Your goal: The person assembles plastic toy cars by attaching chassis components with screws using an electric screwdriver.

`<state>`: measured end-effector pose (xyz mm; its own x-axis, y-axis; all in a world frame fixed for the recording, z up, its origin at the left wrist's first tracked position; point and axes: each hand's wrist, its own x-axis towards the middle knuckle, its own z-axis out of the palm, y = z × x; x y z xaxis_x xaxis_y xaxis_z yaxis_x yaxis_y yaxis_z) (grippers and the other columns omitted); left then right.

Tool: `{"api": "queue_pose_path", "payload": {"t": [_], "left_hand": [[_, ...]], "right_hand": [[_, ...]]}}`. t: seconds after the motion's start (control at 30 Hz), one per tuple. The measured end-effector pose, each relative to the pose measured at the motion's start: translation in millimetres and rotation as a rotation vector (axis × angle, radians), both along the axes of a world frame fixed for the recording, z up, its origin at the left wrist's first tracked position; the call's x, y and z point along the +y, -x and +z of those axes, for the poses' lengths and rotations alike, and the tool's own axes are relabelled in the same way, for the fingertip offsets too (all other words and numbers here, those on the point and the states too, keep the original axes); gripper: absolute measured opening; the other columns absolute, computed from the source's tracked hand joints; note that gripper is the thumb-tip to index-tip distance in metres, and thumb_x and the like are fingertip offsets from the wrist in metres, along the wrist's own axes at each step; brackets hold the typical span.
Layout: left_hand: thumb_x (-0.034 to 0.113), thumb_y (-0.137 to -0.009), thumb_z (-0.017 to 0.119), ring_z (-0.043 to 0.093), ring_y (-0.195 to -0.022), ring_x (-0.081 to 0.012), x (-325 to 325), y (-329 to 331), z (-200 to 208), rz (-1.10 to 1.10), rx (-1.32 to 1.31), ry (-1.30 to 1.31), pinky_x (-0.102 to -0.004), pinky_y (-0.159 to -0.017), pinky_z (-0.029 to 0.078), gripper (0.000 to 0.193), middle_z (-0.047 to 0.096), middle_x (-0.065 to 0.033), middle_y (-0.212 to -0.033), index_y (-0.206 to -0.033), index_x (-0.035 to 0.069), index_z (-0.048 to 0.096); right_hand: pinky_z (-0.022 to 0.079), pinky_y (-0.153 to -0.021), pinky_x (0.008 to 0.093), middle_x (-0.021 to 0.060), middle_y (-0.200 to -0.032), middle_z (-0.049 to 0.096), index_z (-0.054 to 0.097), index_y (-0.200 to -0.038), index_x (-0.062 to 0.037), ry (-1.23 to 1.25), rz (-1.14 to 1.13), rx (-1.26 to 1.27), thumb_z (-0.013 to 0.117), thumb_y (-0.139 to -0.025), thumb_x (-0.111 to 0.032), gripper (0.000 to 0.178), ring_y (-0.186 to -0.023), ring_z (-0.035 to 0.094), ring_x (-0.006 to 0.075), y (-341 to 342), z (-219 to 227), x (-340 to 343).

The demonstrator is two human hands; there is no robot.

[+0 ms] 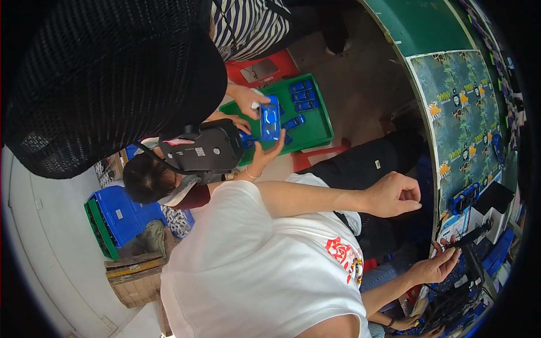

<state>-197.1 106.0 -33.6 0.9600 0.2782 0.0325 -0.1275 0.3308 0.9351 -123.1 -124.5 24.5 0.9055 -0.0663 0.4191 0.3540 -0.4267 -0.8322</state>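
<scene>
My left hand (pixel 395 195) hangs over my dark-trousered lap, short of the table edge, fingers curled into a loose fist with nothing visible in them. At the table's lower right, my right hand (pixel 438 266) has its fingers closed on the end of a black rod-shaped thing (pixel 472 235); its exact kind is unclear. Just beyond lie a blue toy car (pixel 465 197) and a white box (pixel 489 218) with a black top. To my left, co-workers' hands (pixel 269 151) hold a blue toy car body (pixel 270 119) over a green tray (pixel 321 130).
Several blue car bodies (pixel 304 96) lie in the tray, near a red stool (pixel 315 155). A co-worker's black headset (pixel 205 147) is close to my left shoulder. The green table (pixel 422 25) carries a printed sheet (pixel 459 107). Blue crates (pixel 127 214) and cardboard boxes (pixel 135 287) stand by the wall.
</scene>
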Motion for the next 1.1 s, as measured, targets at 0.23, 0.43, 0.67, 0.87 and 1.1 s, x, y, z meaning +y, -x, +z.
{"api": "queue_pose_path", "payload": {"t": [0.23, 0.43, 0.67, 0.87, 1.1], "left_hand": [[0.013, -0.086, 0.072, 0.065, -0.073, -0.0095, 26, 27, -42, 0.021, 0.182, -0.039, -0.0250, -0.066, 0.053, 0.014, 0.068, -0.0051, -0.078, -0.089, 0.000, 0.067], [0.010, -0.090, 0.067, 0.066, -0.074, -0.0110, 64, 58, -104, 0.268, 0.398, 0.069, -0.0241, -0.060, 0.053, 0.012, 0.069, -0.0072, -0.083, -0.096, 0.000, 0.066], [0.016, -0.085, 0.069, 0.070, -0.080, -0.0197, 145, 116, -321, 0.355, 1.076, -0.257, -0.0351, -0.071, 0.057, 0.037, 0.071, -0.0177, -0.094, -0.117, -0.002, 0.063], [0.023, -0.095, 0.058, 0.065, -0.080, -0.0139, 162, 102, -291, 0.316, 0.991, 0.028, -0.0323, -0.066, 0.053, 0.032, 0.069, -0.0064, -0.107, -0.121, 0.005, 0.062], [0.009, -0.090, 0.068, 0.065, -0.079, -0.0113, 91, 21, -160, 0.291, 0.507, -0.061, -0.0248, -0.067, 0.052, 0.020, 0.069, -0.0075, -0.090, -0.107, -0.002, 0.065]], "right_hand": [[0.059, -0.065, 0.0285, 0.0243, -0.112, 0.067, 0.053, -0.125, 0.0104, 0.007, 0.030, -0.011, 0.054, -0.101, -0.011, 0.032, -0.083, 0.068, 0.0233, -9, 1, 1], [0.060, -0.065, 0.0285, 0.0231, -0.113, 0.067, 0.053, -0.127, 0.0082, 0.033, 0.025, -0.031, 0.052, -0.101, -0.012, 0.032, -0.085, 0.068, 0.0231, -10, 0, -6], [0.060, -0.069, 0.0285, 0.0232, -0.115, 0.066, 0.053, -0.128, 0.0074, -0.019, 0.032, -0.049, 0.051, -0.102, -0.012, 0.033, -0.084, 0.068, 0.0229, -10, 6, -7], [0.058, -0.069, 0.0288, 0.0249, -0.115, 0.065, 0.050, -0.131, 0.0087, -0.051, 0.006, -0.060, 0.051, -0.101, -0.009, 0.035, -0.083, 0.066, 0.0223, -7, 6, -23], [0.055, -0.067, 0.0262, 0.0240, -0.113, 0.066, 0.051, -0.130, 0.0084, -0.131, 0.022, -0.019, 0.055, -0.098, -0.006, 0.035, -0.081, 0.066, 0.0186, -6, -14, -23]]}}
